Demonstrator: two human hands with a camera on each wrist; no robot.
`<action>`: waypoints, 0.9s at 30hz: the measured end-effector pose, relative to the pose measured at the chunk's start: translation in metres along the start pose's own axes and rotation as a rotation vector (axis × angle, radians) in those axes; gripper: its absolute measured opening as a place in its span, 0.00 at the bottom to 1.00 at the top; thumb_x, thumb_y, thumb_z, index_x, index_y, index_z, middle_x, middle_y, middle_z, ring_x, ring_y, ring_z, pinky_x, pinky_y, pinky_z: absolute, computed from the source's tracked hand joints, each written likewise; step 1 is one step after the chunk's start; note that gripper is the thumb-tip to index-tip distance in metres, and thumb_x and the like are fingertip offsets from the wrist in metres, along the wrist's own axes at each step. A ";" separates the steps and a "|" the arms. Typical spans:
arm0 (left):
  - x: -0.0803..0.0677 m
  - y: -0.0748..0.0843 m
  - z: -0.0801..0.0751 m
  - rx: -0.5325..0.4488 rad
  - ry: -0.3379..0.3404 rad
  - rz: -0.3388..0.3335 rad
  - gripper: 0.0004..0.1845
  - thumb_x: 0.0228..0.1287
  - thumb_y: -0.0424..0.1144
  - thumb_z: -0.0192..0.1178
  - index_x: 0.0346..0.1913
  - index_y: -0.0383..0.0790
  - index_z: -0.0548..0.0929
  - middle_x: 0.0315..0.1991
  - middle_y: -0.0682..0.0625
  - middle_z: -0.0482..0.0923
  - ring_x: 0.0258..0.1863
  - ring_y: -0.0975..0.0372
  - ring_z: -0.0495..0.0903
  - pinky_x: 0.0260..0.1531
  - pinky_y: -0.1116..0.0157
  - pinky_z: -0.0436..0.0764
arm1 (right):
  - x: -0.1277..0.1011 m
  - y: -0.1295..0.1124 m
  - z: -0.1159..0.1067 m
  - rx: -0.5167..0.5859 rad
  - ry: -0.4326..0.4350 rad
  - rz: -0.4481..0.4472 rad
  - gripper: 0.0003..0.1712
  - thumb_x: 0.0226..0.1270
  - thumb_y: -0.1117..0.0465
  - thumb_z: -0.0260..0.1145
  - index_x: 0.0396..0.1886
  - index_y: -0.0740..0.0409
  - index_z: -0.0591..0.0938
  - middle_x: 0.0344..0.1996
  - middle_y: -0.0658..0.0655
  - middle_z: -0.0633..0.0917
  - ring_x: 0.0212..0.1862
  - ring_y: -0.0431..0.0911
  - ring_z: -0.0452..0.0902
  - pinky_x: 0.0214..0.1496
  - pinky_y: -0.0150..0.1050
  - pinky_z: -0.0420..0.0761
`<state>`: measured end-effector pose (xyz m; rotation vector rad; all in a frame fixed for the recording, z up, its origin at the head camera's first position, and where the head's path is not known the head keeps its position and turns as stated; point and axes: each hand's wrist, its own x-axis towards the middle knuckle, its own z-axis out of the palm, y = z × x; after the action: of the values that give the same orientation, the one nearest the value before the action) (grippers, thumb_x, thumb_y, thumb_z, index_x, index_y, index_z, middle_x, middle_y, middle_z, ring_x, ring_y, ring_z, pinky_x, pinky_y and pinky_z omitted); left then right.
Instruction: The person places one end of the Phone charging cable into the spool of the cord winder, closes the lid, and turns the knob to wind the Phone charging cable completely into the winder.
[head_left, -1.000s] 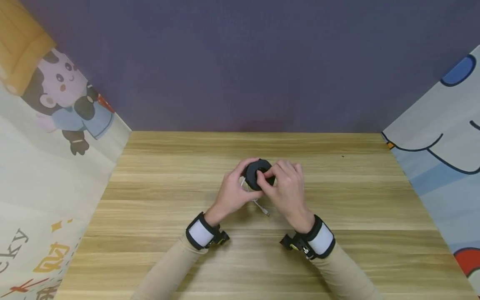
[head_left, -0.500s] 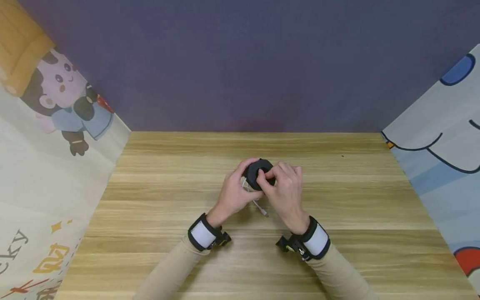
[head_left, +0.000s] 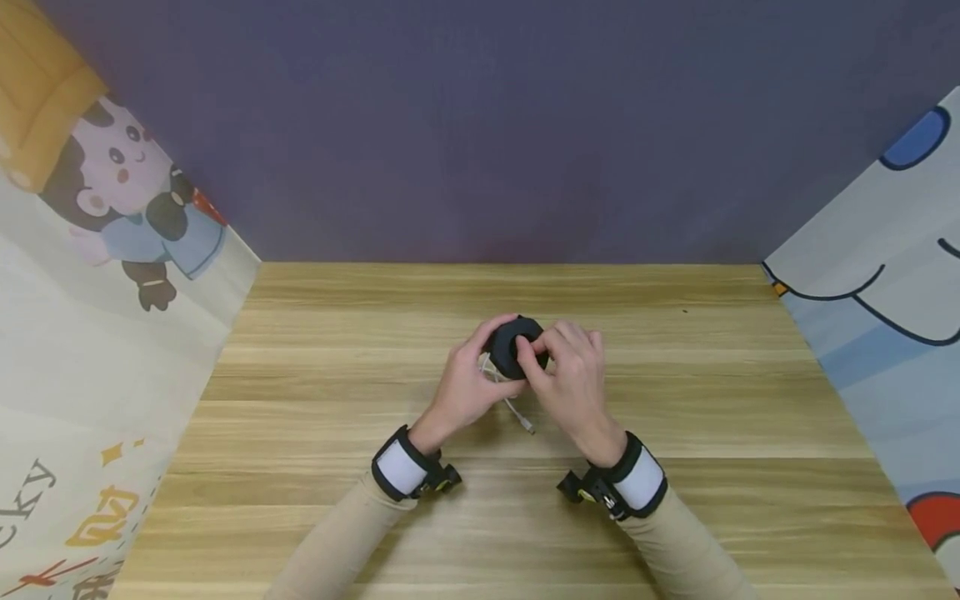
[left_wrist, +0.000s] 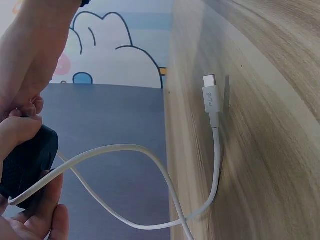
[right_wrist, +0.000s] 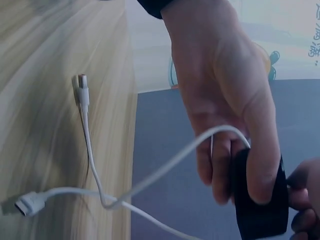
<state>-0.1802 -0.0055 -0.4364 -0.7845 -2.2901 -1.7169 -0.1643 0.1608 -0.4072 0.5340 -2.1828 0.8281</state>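
My left hand [head_left: 467, 385] grips a black, many-sided cable reel [head_left: 504, 357] by its edge, thumb on the near side and fingers round the far side. With thumb and forefinger my right hand [head_left: 576, 375] pinches at the round dark centre of the reel; the fingertips hide what lies there. White charging cable [left_wrist: 135, 147] comes out of the reel and hangs in loops. One slim metal-tipped plug [left_wrist: 211, 99] hangs close to the table. A second, wider plug [right_wrist: 31, 204] shows in the right wrist view.
Both hands are over the middle of a wood-grain table [head_left: 360, 333]. A dark blue-grey panel [head_left: 480, 133] stands behind it, with cartoon-printed walls at left and right. A tiny dark speck [head_left: 685, 311] lies at the back right of the table.
The right thumb and finger have shifted slightly at the reel's centre, and the right wrist has rocked a little. The hanging plug has swayed slightly left. The left hand keeps its hold.
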 end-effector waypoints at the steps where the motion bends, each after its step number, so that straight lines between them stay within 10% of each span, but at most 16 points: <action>1: 0.000 0.000 0.000 -0.005 -0.004 0.002 0.43 0.51 0.32 0.81 0.72 0.43 0.73 0.62 0.40 0.82 0.60 0.53 0.82 0.59 0.55 0.82 | 0.001 0.001 -0.001 0.011 -0.006 -0.009 0.15 0.67 0.62 0.71 0.21 0.61 0.79 0.22 0.56 0.77 0.26 0.50 0.71 0.36 0.47 0.61; 13: -0.001 0.000 -0.001 -0.008 -0.044 0.000 0.43 0.54 0.34 0.80 0.73 0.42 0.71 0.64 0.41 0.80 0.61 0.54 0.82 0.60 0.57 0.82 | 0.003 0.020 -0.011 0.083 -0.125 -0.109 0.13 0.76 0.54 0.66 0.36 0.60 0.84 0.29 0.54 0.79 0.32 0.48 0.73 0.37 0.44 0.64; 27: -0.002 -0.001 -0.001 -0.009 -0.057 -0.002 0.44 0.51 0.34 0.81 0.72 0.42 0.72 0.65 0.41 0.80 0.61 0.54 0.82 0.59 0.58 0.83 | 0.017 0.032 -0.029 -0.013 -0.345 -0.390 0.19 0.59 0.67 0.77 0.51 0.53 0.88 0.39 0.55 0.82 0.39 0.50 0.77 0.39 0.45 0.69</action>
<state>-0.1789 -0.0073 -0.4378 -0.8436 -2.3226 -1.7286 -0.1800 0.2013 -0.3919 1.1227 -2.2736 0.5389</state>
